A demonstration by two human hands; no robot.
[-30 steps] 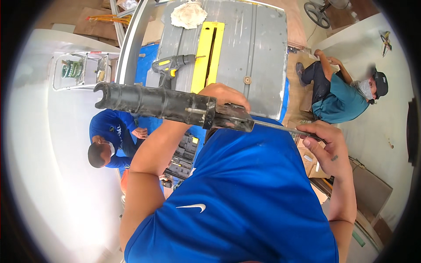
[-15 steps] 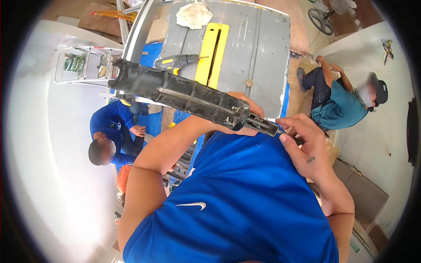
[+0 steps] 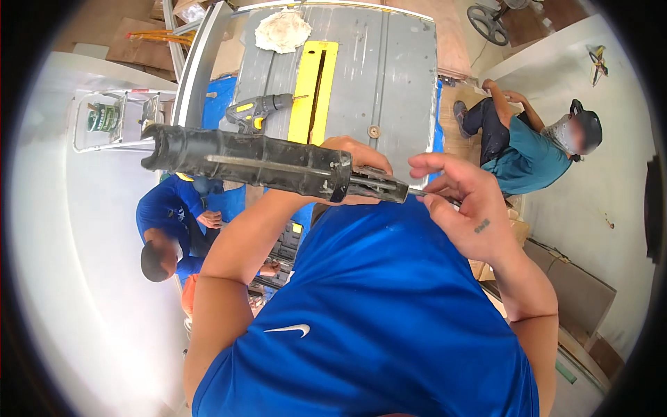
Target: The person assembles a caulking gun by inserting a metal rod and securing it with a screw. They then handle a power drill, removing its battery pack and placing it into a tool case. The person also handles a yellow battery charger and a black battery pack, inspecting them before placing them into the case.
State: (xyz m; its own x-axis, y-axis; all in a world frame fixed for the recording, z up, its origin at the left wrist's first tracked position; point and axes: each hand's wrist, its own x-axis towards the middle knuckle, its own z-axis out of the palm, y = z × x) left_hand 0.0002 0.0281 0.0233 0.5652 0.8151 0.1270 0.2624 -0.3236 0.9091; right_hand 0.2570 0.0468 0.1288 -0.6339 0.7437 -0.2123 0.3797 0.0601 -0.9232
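Note:
A worn black caulking gun (image 3: 250, 163) lies almost level across the view in front of my blue shirt, its long ribbed barrel pointing left. My left hand (image 3: 358, 154) grips it at the rear end of the barrel; the gun hides some of the fingers. From the gun's rear end a thin metal rod (image 3: 417, 192) sticks out to the right. My right hand (image 3: 465, 205) pinches that rod between thumb and fingers, with the index finger raised and bent.
Beyond my hands stands a grey table saw (image 3: 410, 83) with a yellow insert (image 3: 303, 104), a cordless drill (image 3: 260, 111) and a crumpled pale cloth (image 3: 283, 30) on top. One co-worker (image 3: 170, 215) crouches at left, another (image 3: 538, 142) sits at right. A stepladder (image 3: 132, 144) holds a can.
The gun has shifted left and its barrel end has dropped, so it lies more level. More rod shows between gun and right fingers. My view has shifted slightly.

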